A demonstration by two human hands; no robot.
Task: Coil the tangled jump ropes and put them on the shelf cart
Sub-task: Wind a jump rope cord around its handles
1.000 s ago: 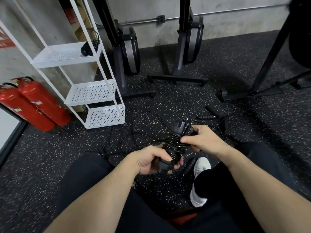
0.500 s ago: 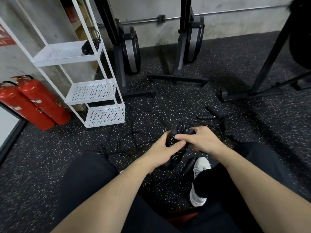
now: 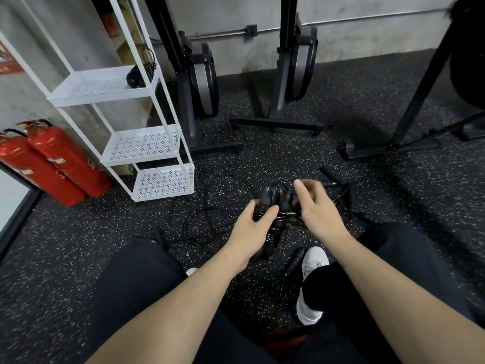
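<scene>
Left hand (image 3: 253, 227) grips coiled rope bundle (image 3: 274, 214); right hand (image 3: 319, 208) loose beside.

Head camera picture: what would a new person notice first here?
Most striking are the two hands at the centre: the left hand grips a coiled jump rope, the right hand hovers blurred beside it. Two red fire extinguishers lean at the left, next to the white shelf cart.

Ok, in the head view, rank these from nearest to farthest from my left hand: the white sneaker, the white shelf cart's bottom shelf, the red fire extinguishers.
From the left hand:
1. White sneaker, below and to its right by the leg.
2. White shelf cart's bottom perforated shelf, up and to the left.
3. Red fire extinguishers, far left against the wall.
</scene>
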